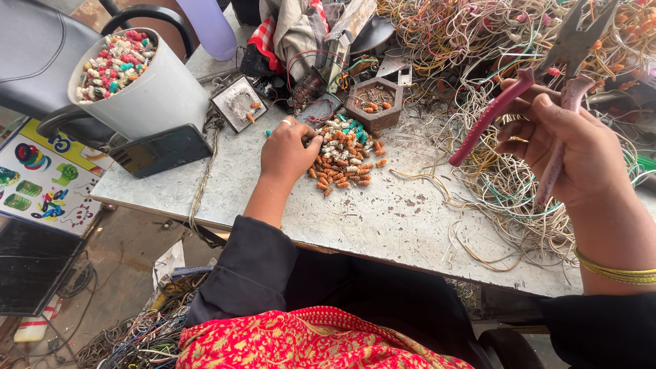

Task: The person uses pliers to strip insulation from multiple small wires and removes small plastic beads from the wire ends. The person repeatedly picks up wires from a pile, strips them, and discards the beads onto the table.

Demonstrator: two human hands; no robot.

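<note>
While right hand [574,154] grips pliers [540,82] at two o'clock, raised, left hand [287,150] pinches, probably, small connector from pile [345,154].

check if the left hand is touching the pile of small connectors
Touching: in the head view the left hand has its fingers resting on the pile of small connectors.

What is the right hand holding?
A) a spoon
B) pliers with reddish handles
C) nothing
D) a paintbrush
B: the right hand grips pliers by their reddish handles above the tangle of wires, while the left hand touches the pile of small connectors.
</note>
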